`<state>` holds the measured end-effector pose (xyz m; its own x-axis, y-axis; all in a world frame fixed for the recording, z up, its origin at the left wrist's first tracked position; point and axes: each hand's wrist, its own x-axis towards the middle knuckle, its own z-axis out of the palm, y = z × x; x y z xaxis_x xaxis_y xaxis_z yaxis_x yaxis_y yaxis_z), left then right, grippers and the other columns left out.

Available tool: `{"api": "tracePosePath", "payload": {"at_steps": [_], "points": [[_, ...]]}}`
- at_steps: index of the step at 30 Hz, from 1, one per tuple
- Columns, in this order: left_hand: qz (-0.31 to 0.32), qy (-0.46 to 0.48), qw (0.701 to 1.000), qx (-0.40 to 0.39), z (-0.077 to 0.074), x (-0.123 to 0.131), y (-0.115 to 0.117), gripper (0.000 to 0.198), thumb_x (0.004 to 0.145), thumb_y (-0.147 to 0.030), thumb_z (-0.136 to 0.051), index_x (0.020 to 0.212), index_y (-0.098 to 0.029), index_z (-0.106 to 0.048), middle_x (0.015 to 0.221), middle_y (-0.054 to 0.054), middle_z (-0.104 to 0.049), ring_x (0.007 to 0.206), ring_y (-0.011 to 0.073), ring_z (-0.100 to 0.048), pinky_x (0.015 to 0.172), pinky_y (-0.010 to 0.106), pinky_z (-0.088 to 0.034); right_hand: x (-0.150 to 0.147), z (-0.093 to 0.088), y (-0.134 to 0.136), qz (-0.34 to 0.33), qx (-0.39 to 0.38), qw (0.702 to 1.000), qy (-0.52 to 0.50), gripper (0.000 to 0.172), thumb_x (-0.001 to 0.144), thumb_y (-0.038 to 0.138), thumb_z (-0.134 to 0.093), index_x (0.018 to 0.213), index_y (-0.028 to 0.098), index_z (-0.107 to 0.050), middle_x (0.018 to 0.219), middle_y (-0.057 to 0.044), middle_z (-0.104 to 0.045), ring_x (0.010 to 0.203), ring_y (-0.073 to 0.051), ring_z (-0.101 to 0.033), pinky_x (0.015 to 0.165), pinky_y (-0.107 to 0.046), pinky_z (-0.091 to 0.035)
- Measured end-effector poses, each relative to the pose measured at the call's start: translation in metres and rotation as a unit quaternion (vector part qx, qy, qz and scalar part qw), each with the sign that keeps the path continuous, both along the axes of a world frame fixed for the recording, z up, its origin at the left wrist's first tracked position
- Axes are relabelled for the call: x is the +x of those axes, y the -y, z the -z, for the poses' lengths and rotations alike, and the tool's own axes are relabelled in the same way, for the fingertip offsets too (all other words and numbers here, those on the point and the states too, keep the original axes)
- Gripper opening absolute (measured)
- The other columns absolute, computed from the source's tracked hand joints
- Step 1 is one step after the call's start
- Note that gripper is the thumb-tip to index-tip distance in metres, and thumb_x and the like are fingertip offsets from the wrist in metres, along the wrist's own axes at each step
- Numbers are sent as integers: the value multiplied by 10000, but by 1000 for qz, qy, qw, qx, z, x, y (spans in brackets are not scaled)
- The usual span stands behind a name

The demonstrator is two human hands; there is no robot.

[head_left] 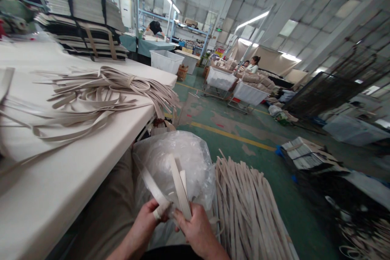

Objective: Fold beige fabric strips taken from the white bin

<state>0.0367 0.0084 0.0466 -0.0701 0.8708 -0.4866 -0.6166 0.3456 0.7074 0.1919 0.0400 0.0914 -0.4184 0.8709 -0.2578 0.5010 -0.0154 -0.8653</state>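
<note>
Just flat, pale beige strips (179,185), narrow and ribbon-like, within the snug left-hand grip (147,218) and right-hand grip (196,222).

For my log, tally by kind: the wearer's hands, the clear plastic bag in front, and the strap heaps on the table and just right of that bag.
Hands: 2, left hand and right hand
Clear plastic bag: 1
Strap heaps: 2, tabletop heap and bagside heap
Total: 5
Held straps overlap, so uncounted.
</note>
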Motion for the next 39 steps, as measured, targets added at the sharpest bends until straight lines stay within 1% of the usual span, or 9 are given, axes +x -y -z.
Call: {"api": "tracePosePath", "payload": {"at_steps": [5,9,13,16,22,25,29,33,39], "points": [[-80,107,990,-44,4,-13,-5,529,588,-539,-847,951,-165,-753,674,15,-673,611,129,-624,584,215,-516,4,10,-2,18,-5,1000,5,376,880,507,-591,812,148,-681,576,-28,-638,420,-112,-504,451,-218,-403],[-132,119,982,-56,5,-27,-15,234,835,-316,-701,1001,-152,-708,756,41,-712,627,131,-668,585,218,-555,4,9,-2,27,-21,999,-5,366,868,502,-607,912,144,-669,588,-21,-641,389,-92,-464,392,-194,-370],[-164,116,976,-88,3,-37,-24,156,924,-199,-564,998,-141,-688,839,65,-741,623,116,-680,557,201,-562,5,11,-1,29,-55,997,-42,441,856,506,-622,1111,147,-633,601,-6,-639,375,-77,-423,341,-170,-325],[-170,111,974,-98,5,-39,-27,136,914,-128,-559,951,-137,-690,835,53,-743,599,101,-673,537,183,-558,5,11,0,27,-94,993,-67,493,842,513,-632,1166,141,-617,616,-10,-647,370,-63,-391,324,-157,-289],[-178,108,972,-107,11,-43,-25,154,904,-84,-549,867,-128,-691,754,32,-712,537,86,-644,491,165,-535,5,7,-1,22,-135,990,-36,411,811,476,-655,1032,129,-656,611,-13,-650,348,-47,-366,311,-145,-263],[-202,84,974,-61,6,-46,-25,120,851,-73,-622,883,-162,-695,782,10,-711,538,71,-632,519,155,-533,6,9,-4,31,-126,991,-16,356,808,437,-650,992,133,-661,593,-6,-644,338,-50,-368,304,-145,-265],[-209,32,977,18,-2,-48,-23,384,690,-208,-824,1053,-197,-700,846,11,-723,605,84,-636,571,160,-532,6,14,-7,34,-113,993,-26,276,818,376,-617,950,138,-661,599,-8,-657,329,-48,-372,299,-139,-267],[-210,-13,978,16,-8,-46,-20,616,556,-361,-902,1115,-198,-700,911,34,-742,704,111,-642,606,160,-508,5,21,-7,50,-123,991,-29,258,788,347,-632,923,130,-667,598,-17,-662,318,-45,-371,282,-134,-252],[-166,-96,981,36,-8,-39,-11,531,623,-430,-851,1099,-235,-721,969,28,-752,945,182,-630,712,183,-476,2,16,-4,61,-159,984,-42,313,753,378,-646,937,125,-661,595,-20,-660,340,-53,-403,297,-131,-277]]}}
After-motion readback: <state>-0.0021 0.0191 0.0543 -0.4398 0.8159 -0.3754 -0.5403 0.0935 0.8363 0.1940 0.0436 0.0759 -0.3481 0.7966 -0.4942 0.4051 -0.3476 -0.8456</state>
